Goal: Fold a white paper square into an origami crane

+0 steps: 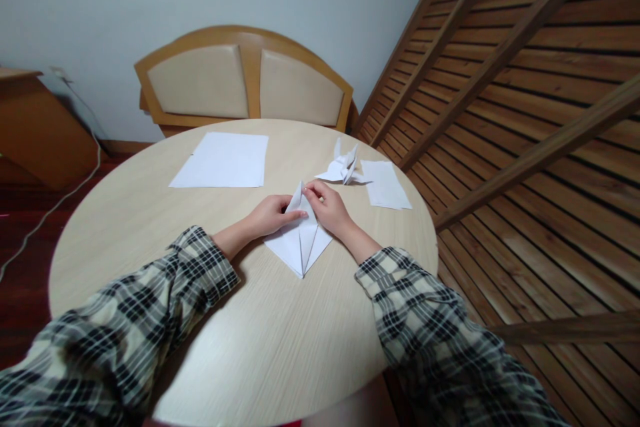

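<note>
A partly folded white sheet of paper (306, 247) lies on the table in front of me, one point toward me and a narrow raised tip at its far end. From the left, my left hand (274, 215) grips its edge, thumb across the upper folds and fingers hidden behind. My right hand (327, 205) pinches the paper near the far tip between thumb and fingers. Just beyond my right hand stands a folded paper crane (343, 165) with wings spread.
On the round table (125, 233), a stack of white paper (223, 160) lies at the far left and smaller white sheets (385, 184) at the right. Behind stands a padded headboard (245, 80). A slatted wooden partition (525, 113) rises on the right; a white cable (55, 203) runs down at left.
</note>
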`<move>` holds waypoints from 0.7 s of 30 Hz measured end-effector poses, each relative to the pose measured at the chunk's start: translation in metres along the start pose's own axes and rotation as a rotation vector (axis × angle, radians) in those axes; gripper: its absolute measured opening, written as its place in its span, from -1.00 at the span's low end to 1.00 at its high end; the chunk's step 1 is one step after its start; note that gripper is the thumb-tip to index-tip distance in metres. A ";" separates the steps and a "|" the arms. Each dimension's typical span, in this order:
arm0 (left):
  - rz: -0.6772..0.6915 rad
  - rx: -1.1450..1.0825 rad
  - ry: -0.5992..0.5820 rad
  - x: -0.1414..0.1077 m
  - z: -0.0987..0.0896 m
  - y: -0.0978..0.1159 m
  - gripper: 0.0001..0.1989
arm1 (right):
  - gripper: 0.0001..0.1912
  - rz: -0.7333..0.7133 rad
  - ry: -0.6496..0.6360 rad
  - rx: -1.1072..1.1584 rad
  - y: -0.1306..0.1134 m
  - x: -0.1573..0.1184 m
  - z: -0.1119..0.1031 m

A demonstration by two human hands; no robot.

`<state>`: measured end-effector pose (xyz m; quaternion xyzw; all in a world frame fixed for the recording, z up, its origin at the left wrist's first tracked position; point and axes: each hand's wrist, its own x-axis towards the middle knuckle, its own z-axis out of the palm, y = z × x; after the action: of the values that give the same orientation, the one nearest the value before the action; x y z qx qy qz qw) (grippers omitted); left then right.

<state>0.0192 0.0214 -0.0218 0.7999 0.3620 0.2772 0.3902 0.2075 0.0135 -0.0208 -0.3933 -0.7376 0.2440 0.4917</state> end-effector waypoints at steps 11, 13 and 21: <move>0.006 0.076 0.013 0.001 0.001 -0.002 -0.67 | -0.79 -0.038 0.074 -0.010 -0.001 0.001 0.003; 0.013 0.091 0.016 0.001 0.001 -0.002 -0.68 | -0.77 -0.016 0.089 0.040 -0.003 0.002 0.005; 0.032 0.092 -0.001 0.000 0.001 -0.001 -0.64 | -0.74 -0.024 0.154 -0.033 -0.015 0.003 0.007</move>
<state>0.0197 0.0217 -0.0235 0.8230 0.3612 0.2661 0.3485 0.1948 0.0073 -0.0108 -0.4101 -0.7061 0.1948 0.5435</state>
